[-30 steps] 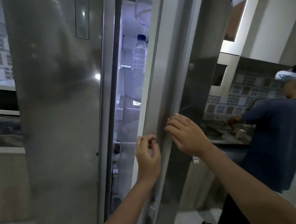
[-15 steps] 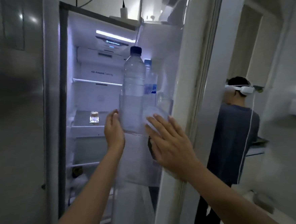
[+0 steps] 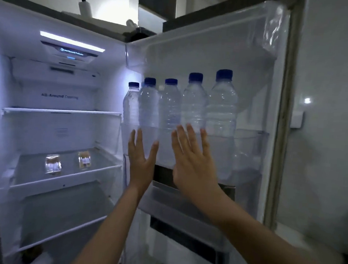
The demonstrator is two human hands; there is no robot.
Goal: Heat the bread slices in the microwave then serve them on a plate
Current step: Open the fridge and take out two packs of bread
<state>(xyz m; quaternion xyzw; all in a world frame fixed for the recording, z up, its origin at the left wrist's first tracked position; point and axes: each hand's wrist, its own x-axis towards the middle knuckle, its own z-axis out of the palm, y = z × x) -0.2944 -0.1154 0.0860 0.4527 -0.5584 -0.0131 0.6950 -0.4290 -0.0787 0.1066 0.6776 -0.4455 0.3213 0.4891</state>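
Note:
The fridge stands wide open, its door [image 3: 253, 79] swung to the right. My left hand [image 3: 140, 160] and my right hand [image 3: 193, 164] are both flat, fingers straight, against the clear door bin [image 3: 247, 153] that holds several water bottles [image 3: 221, 114] with blue caps. Two small clear packs [image 3: 53, 164] with something brownish inside sit on the middle shelf [image 3: 67, 178] of the lit fridge interior, left of my hands. I cannot tell whether they hold bread. No microwave or plate is in view.
An upper glass shelf [image 3: 61, 111] and lower shelves are bare. A dark object [image 3: 30, 255] lies at the bottom left of the fridge. A grey wall [image 3: 329, 142] rises right of the door. A cable and plug [image 3: 85, 7] sit on top of the fridge.
The fridge door has swung from nearly closed to wide open. Both hands went from its edge to flat on the door bin. The person at the right is out of view.

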